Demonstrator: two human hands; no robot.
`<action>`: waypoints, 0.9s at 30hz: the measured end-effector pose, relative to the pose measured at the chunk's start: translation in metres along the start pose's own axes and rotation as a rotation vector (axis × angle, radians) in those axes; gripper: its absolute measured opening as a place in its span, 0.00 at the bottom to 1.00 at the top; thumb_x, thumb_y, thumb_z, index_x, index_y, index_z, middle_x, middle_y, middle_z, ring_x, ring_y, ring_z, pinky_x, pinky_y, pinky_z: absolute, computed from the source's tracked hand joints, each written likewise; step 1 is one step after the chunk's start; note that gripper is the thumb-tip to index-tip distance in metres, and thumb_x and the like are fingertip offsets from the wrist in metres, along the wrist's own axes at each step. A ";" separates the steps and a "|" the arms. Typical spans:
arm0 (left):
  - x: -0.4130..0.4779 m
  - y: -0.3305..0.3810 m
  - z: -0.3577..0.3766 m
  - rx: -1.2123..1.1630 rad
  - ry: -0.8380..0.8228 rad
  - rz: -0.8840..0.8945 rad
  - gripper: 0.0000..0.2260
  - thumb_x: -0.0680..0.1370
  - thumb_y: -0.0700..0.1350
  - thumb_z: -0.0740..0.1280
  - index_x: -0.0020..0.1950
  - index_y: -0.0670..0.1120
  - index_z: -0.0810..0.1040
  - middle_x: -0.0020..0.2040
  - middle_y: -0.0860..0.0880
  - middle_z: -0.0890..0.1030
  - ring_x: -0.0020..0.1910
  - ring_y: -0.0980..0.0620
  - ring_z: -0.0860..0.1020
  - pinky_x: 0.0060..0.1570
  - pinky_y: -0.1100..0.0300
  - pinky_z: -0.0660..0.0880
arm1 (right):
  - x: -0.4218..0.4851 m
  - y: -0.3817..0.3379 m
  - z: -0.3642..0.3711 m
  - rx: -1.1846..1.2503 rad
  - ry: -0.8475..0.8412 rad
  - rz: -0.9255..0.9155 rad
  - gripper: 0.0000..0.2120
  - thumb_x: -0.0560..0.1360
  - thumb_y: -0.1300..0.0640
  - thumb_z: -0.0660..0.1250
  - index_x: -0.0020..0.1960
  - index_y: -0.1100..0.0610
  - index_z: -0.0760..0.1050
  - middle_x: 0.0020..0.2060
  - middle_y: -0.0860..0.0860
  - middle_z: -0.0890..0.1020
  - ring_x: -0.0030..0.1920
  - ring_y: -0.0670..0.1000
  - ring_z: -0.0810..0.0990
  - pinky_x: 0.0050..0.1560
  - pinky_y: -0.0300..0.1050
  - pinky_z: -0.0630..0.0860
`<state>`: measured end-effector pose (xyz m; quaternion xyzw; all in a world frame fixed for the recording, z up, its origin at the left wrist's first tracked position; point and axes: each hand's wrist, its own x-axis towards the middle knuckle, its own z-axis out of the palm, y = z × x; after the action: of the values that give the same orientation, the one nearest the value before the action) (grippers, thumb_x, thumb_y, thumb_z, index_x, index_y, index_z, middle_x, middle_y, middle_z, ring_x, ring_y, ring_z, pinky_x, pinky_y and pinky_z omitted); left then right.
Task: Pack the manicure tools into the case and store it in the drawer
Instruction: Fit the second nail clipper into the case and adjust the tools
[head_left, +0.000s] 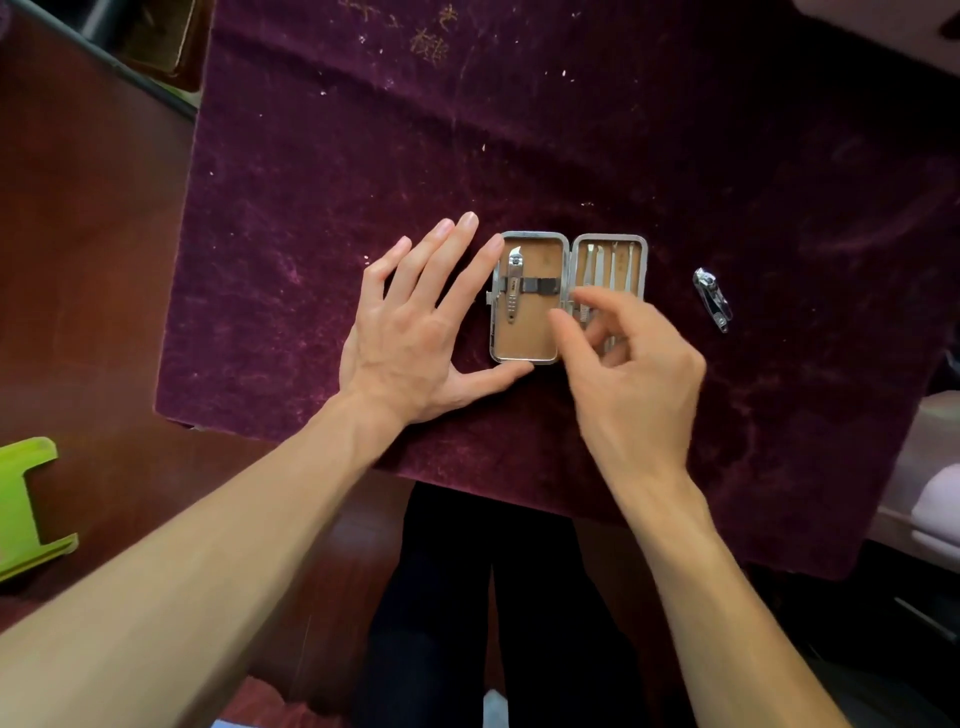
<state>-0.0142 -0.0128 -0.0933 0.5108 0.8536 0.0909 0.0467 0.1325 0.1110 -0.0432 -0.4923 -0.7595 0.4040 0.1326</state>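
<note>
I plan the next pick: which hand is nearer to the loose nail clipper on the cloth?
Right. The right hand hovers over the case, left of the nail clipper; the left hand lies beyond the case.

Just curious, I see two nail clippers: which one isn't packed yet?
The nail clipper lying loose on the purple cloth, right of the open case; the other clipper sits strapped inside.
</note>
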 end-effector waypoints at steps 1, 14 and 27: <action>0.000 0.000 0.000 -0.002 -0.003 0.003 0.45 0.74 0.77 0.58 0.83 0.50 0.62 0.83 0.47 0.63 0.82 0.48 0.63 0.79 0.46 0.60 | 0.001 0.009 -0.010 -0.008 0.049 0.006 0.11 0.79 0.50 0.76 0.61 0.48 0.85 0.37 0.44 0.81 0.32 0.44 0.76 0.39 0.42 0.79; 0.007 0.008 -0.017 -0.439 -0.009 -0.179 0.34 0.75 0.65 0.69 0.76 0.49 0.72 0.79 0.51 0.69 0.79 0.52 0.65 0.79 0.44 0.58 | 0.024 0.076 -0.053 -0.089 0.216 0.117 0.08 0.80 0.52 0.75 0.59 0.51 0.87 0.48 0.42 0.76 0.33 0.41 0.74 0.45 0.23 0.73; 0.026 0.131 -0.034 -1.162 -0.082 -0.413 0.12 0.81 0.45 0.71 0.64 0.51 0.82 0.47 0.53 0.84 0.40 0.50 0.83 0.39 0.51 0.83 | 0.004 0.050 -0.052 0.510 0.119 0.357 0.02 0.78 0.55 0.78 0.48 0.48 0.87 0.34 0.44 0.87 0.30 0.38 0.79 0.34 0.30 0.75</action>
<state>0.0806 0.0670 -0.0328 0.2290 0.7433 0.5105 0.3666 0.1935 0.1494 -0.0476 -0.5913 -0.5262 0.5690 0.2229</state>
